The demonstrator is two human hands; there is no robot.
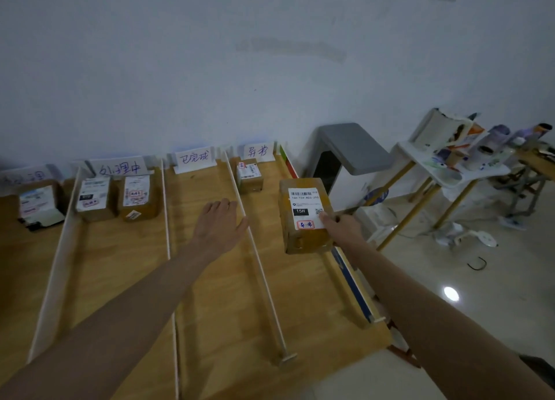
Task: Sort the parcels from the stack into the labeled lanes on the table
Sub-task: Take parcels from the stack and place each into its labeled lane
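While the right hand [339,224] grips a parcel [304,216], the far-right lane [270,219] holds one small box [250,176] — left hand [220,219] spread.

Two parcels [117,198] left – held parcel [304,216] over rightmost lane [285,267].

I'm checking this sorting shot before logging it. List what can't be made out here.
- Leftmost lane sign, head view: blurred, cut by the left edge, unreadable.
- Fine print on the held parcel: too small; the right hand covers its lower corner.
- Parcel stack: out of frame.
- Left hand: palm side hidden; contact with the divider unclear.
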